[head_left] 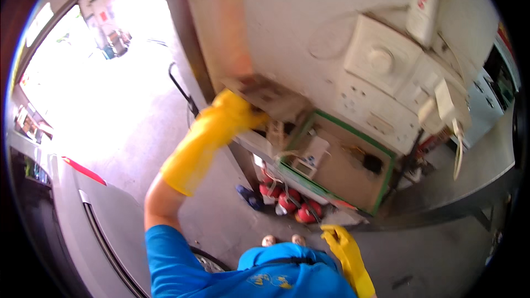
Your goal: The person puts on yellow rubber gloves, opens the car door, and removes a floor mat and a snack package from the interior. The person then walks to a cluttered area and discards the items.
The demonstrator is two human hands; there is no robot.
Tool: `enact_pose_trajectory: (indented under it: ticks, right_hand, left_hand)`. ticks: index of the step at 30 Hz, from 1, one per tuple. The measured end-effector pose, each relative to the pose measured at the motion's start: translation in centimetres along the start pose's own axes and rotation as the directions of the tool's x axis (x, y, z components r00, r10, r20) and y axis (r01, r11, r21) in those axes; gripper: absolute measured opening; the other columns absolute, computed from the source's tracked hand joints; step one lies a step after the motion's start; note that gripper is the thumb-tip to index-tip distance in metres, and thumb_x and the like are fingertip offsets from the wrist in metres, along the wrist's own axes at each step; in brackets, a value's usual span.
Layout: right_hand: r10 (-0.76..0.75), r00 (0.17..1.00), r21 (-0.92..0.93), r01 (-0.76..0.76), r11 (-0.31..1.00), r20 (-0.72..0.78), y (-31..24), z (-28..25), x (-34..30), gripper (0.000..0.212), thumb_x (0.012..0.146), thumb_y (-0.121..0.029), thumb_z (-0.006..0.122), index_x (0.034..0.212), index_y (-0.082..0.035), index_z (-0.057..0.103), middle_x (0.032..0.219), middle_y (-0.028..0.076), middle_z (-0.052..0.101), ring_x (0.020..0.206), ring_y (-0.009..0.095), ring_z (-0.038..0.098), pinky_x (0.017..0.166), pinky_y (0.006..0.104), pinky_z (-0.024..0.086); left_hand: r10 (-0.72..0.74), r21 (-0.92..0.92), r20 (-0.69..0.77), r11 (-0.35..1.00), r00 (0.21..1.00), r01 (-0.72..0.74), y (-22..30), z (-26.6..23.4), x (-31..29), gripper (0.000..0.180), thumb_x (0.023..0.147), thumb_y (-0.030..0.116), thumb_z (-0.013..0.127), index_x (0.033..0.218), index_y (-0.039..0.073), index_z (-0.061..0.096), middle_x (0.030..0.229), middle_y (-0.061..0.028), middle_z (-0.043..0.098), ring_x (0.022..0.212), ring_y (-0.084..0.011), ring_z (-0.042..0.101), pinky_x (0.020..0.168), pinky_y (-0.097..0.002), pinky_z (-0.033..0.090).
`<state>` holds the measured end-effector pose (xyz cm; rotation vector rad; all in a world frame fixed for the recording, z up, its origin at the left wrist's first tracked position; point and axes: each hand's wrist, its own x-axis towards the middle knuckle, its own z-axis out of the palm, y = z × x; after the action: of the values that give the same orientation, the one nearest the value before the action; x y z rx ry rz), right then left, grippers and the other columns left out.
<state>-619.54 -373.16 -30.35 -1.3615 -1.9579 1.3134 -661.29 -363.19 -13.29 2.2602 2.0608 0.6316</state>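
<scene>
My left hand (232, 111), in a long yellow rubber glove, is raised against the pale wall. Its fingers close on the near edge of a grey-brown flat piece (273, 98); motion blur hides whether this is cloth or card. To its right, a green-rimmed tray (386, 185) holds a white device (314, 154) and a small black object (372, 163). Low at my side hangs my right hand (341, 243), also yellow-gloved, with loosely bent fingers somewhat apart and nothing visible in them. It touches nothing that I can see.
A white socket and dial panel (381, 60) is on the wall, with plugs (441, 107) and a hanging remote control (422, 14). Below the tray, several red round objects (308, 211) stand beside a dark blue shoe (249, 196). A grey car (107, 209) stands at the left; a bright doorway lies beyond.
</scene>
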Motion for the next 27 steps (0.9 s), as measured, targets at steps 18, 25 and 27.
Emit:
enact_pose_trajectory:
  ticks: [18,25,27]
  right_hand:
    - [0.230,0.972,0.169,-0.219,0.961,-0.049,0.2,5.7,0.2,0.021,0.087,-0.015,0.062,0.107,-0.008,0.064,0.086,0.007,0.066,0.074,0.018,0.061,0.069,0.0282,0.049]
    - [0.222,0.974,0.184,-0.209,0.961,-0.054,-0.1,6.9,-0.9,0.022,0.087,-0.015,0.062,0.107,-0.008,0.064,0.086,0.007,0.066,0.073,0.018,0.061,0.069,0.0280,0.049]
    - [0.228,0.970,0.196,-0.209,0.958,-0.082,0.0,7.1,-1.5,0.022,0.087,-0.015,0.063,0.107,-0.008,0.064,0.086,0.007,0.066,0.073,0.018,0.061,0.069,0.0279,0.049]
  left_hand:
    - [-0.214,0.271,0.433,0.957,0.876,0.101,1.8,2.4,3.4,0.040,0.088,0.039,0.048,0.120,0.018,0.062,0.124,-0.0068,0.060,0.115,-0.0255,0.055,0.095,-0.0354,0.044]
    - [-0.010,-0.039,0.044,0.999,0.999,0.011,1.6,1.1,0.2,0.035,0.078,0.027,0.064,0.109,0.009,0.065,0.101,-0.0170,0.065,0.098,-0.0353,0.059,0.084,-0.0430,0.047]
    - [0.041,-0.134,-0.066,0.990,0.997,-0.050,2.6,-0.2,-1.5,0.036,0.075,0.023,0.068,0.106,0.006,0.064,0.097,-0.0190,0.065,0.095,-0.0371,0.059,0.081,-0.0438,0.047]
